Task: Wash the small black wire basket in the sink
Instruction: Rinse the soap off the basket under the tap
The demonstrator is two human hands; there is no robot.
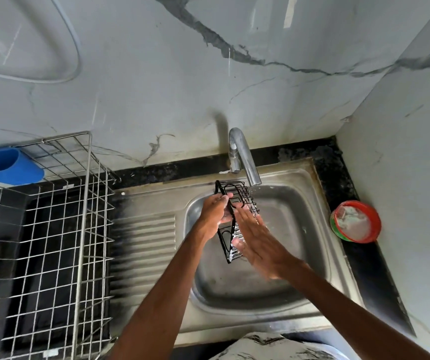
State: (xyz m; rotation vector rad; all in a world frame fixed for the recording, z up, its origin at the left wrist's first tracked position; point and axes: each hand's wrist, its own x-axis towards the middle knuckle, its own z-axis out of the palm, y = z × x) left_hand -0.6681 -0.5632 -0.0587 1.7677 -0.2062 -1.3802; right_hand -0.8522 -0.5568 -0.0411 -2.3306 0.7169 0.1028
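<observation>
The small black wire basket (237, 198) is held on edge over the steel sink (299, 255), its far end just under the faucet spout (247, 162). My left hand (215, 210) grips its left rim, fingers curled round the wire. With straight fingers, my right hand (256, 241) lies flat against the basket's right side. White suds cling to the basket's near end. A thin stream of water leaves the spout beside the basket.
A large steel wire dish rack (53, 229) stands on the counter at the left, with a blue plastic holder (6, 166) behind it. A red-rimmed round tub of white paste (355, 222) sits right of the sink. The ribbed drainboard (146, 237) lies between rack and basin.
</observation>
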